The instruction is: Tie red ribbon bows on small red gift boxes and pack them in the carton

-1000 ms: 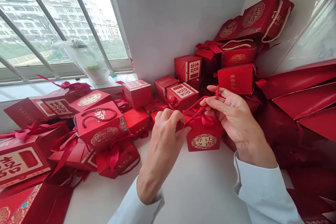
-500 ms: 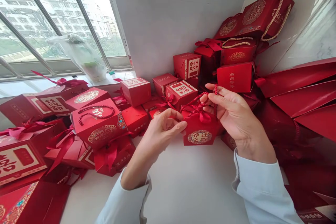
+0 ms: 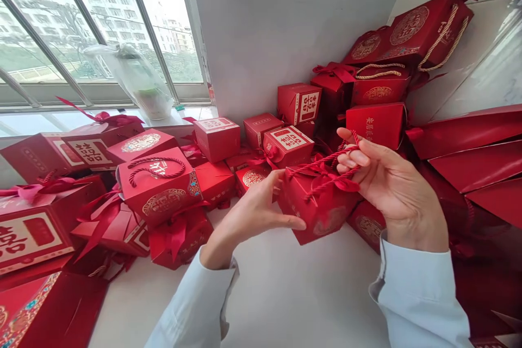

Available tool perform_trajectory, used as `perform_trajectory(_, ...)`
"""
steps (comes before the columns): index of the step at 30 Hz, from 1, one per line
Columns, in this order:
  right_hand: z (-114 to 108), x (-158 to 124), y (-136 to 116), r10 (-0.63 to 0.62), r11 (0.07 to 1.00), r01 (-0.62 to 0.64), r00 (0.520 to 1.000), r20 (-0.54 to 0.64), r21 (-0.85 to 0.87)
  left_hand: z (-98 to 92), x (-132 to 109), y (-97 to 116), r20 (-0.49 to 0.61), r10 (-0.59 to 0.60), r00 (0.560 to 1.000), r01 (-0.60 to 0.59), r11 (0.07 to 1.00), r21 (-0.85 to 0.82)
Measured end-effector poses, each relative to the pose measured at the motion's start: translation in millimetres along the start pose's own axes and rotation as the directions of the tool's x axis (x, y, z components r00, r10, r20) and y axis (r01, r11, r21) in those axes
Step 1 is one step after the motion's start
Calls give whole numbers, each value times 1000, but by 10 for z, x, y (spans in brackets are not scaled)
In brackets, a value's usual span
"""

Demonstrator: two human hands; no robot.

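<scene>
A small red gift box (image 3: 316, 212) with gold print hangs in front of me, turned at an angle and tilted. Its twisted red cord handle (image 3: 326, 159) is pinched in the fingers of my right hand (image 3: 387, 179), pulled up and to the right. A red ribbon bow (image 3: 342, 182) sits on the box top beneath the cord. My left hand (image 3: 256, 204) is round the left side of the box, thumb along the front and fingers behind the upper edge. Part of those fingers is hidden by the box.
Red gift boxes are piled on the left, including a box with a cord handle (image 3: 157, 185). More line the grey wall (image 3: 285, 16), with a large rope-handled box (image 3: 411, 27) at the upper right. A cup in a plastic bag (image 3: 150, 92) stands on the windowsill.
The box has turned and tilted, showing its top and left side. My left hand has moved onto its side with the thumb stretched out. My right hand has shifted right, still pinching the cord.
</scene>
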State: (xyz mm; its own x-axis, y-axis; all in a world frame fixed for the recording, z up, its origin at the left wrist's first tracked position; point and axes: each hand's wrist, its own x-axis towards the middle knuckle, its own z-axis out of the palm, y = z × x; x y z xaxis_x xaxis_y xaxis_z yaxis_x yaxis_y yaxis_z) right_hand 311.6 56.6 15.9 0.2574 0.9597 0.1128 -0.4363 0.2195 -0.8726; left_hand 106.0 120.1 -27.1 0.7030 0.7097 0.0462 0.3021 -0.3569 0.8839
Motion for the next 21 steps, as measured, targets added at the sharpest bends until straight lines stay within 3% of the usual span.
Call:
perform_trajectory(4,-39,0,-20,-15,999,16,999,-35,30,31,15,-10,18,-36,999,37,993,-111)
perform_trajectory(7,-68,4,-22,-52,997,52,999,-2,-55,68,25,-23,-4,-19,1000,18,981,-193)
perform_trajectory(10,-84,13,-11,-107,972,109,994,23,-207,108,58,-51,160,42,986,22,927,-374)
perform_trajectory(13,-82,16,4,-153,945,153,988,26,-289,153,111,-88,292,202,935,-21,853,-522)
perform_trajectory(17,-94,-10,-12,-198,945,202,979,42,-258,218,168,-104,227,293,929,-102,791,-603)
perform_trajectory(19,-133,-35,-40,-203,940,218,976,84,-263,226,173,-97,159,267,951,-132,810,-572)
perform_trajectory(21,-196,-54,-69,-152,904,202,975,159,-376,213,166,-92,102,222,970,-143,853,-502)
